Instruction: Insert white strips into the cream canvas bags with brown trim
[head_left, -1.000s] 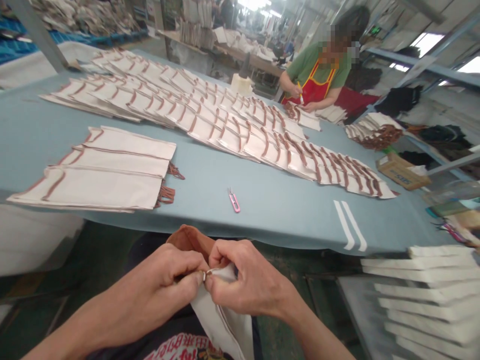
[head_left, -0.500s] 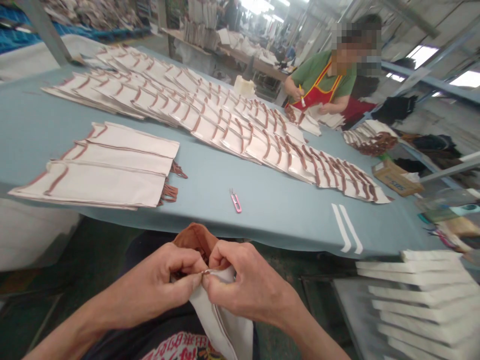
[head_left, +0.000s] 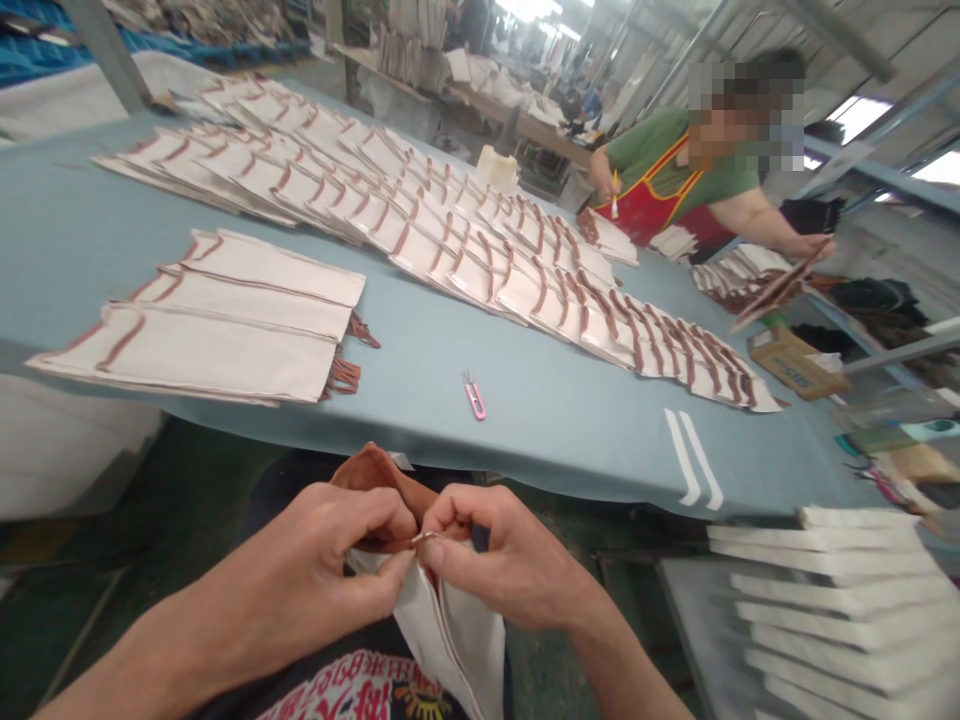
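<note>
My left hand [head_left: 322, 560] and my right hand [head_left: 502, 560] meet at the bottom middle, both pinching the edge of a cream cloth piece with brown lining [head_left: 476, 640]. Thumbs and forefingers press together at its seam, nearly touching. Brown fabric [head_left: 375, 470] rises behind my fingers, and the cream part hangs down in front of my lap. What exactly sits between the fingertips is too small to make out. Beyond my hands, pink thread snips [head_left: 474, 398] lie on the blue-green table [head_left: 405, 370].
Three cream pieces [head_left: 225, 345] with brown ties lie at left. Long overlapping rows of similar pieces [head_left: 420, 230] cross the table. Two white strips [head_left: 690, 455] lie near its right edge, beside stacked cream cloth [head_left: 840, 600]. A co-worker in a red apron [head_left: 660, 205] stands opposite, near a cardboard box [head_left: 799, 360].
My hands keep pinching the cloth, with the fingertips shifted slightly along the seam. The co-worker's one arm has stretched out to the side and now lifts a brown-edged piece from the stack.
</note>
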